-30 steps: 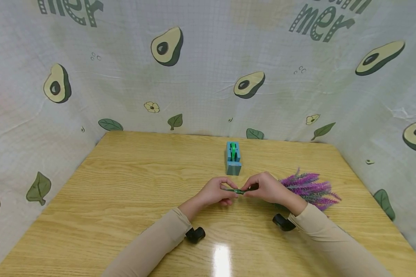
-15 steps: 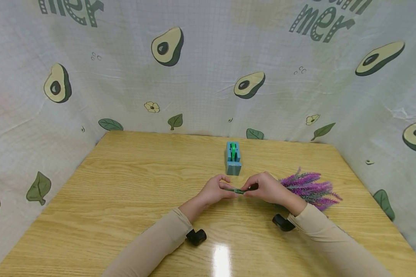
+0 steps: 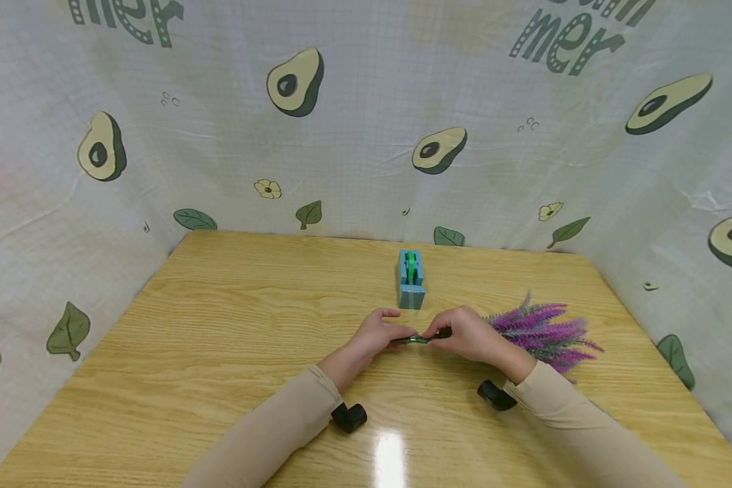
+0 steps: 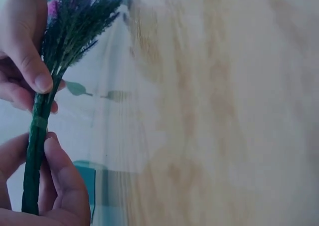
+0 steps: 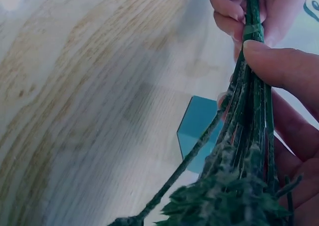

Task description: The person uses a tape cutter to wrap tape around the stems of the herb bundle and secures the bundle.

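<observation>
A bunch of artificial lavender (image 3: 543, 329) lies across my hands, its purple heads to the right and its green stems (image 4: 32, 161) to the left. My left hand (image 3: 375, 337) grips the lower stem ends with thumb and fingers. Higher up, my right hand (image 3: 470, 333) pinches the stems between thumb and fingers, close to the leaves (image 5: 224, 201). Between the two hands, a shiny strip of clear tape (image 5: 252, 32) goes around the stems. One stem bends out to the side in the right wrist view.
Beyond the hands stands a blue tape dispenser (image 3: 411, 298) with a green roll core (image 3: 411, 266). The wooden table (image 3: 268, 291) meets an avocado-print cloth (image 3: 366, 135) at the back and sides. Black wrist cameras (image 3: 349, 418) hang under both sleeves.
My left fingers have shifted along the stems, and the hand turned slightly. The right hand has moved a little left, keeping its pinch. The flower heads have swayed slightly.
</observation>
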A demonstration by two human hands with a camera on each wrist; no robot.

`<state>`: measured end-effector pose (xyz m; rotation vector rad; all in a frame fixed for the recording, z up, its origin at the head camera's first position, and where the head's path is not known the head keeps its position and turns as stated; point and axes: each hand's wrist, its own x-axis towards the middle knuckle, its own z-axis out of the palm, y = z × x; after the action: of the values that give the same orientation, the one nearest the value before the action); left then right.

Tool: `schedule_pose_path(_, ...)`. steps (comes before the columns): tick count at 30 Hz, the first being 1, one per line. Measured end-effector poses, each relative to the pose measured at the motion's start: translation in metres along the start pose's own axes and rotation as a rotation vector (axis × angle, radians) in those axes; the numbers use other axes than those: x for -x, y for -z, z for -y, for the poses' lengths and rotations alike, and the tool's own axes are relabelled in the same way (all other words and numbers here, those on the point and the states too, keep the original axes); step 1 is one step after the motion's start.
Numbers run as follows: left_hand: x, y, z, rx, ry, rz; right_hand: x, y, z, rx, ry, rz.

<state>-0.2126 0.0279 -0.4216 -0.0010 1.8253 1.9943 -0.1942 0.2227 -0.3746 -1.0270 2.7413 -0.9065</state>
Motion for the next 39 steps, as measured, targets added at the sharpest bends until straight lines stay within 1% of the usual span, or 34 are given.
schedule_pose_path(4, -0.002, 0.001, -0.001, -0.046, -0.006, -0.008, 0.001, -0.001, 0.000, -0.011, 0.003, -0.003)
schedule_pose_path(10, -0.001, 0.002, -0.002, -0.124, -0.010, -0.034, 0.000, 0.000, -0.001, -0.021, -0.020, 0.009)
schedule_pose_path(12, -0.001, 0.002, -0.002, -0.145, -0.019, -0.030, 0.000, -0.001, -0.001, -0.025, -0.027, 0.011)
schedule_pose_path(14, -0.002, 0.003, -0.001, -0.148, -0.038, -0.006, -0.001, -0.001, -0.001, -0.030, -0.037, 0.009)
schedule_pose_path(16, -0.001, 0.005, -0.001, -0.134, -0.062, 0.037, 0.000, 0.000, 0.000, -0.032, -0.044, 0.007)
schedule_pose_path(19, 0.001, 0.006, -0.003, -0.089, -0.073, 0.103, 0.000, 0.000, -0.001, -0.024, -0.045, 0.002)
schedule_pose_path(21, 0.002, 0.007, -0.003, -0.061, -0.057, 0.134, 0.001, -0.001, -0.002, -0.017, -0.037, -0.004)
schedule_pose_path(23, 0.002, 0.008, -0.003, -0.050, -0.031, 0.144, 0.001, -0.002, -0.003, -0.010, -0.028, -0.009)
schedule_pose_path(31, 0.006, 0.011, -0.006, -0.070, 0.023, 0.161, 0.001, -0.006, -0.002, 0.005, 0.005, -0.027)
schedule_pose_path(34, 0.006, 0.014, -0.005, -0.117, 0.048, 0.181, 0.001, -0.006, -0.002, 0.008, 0.002, -0.026)
schedule_pose_path(37, 0.007, 0.019, -0.004, -0.204, 0.068, 0.204, 0.002, -0.007, -0.002, 0.023, -0.008, -0.023)
schedule_pose_path(39, 0.008, 0.023, -0.003, -0.261, 0.068, 0.220, 0.003, -0.007, -0.002, 0.040, -0.019, -0.031)
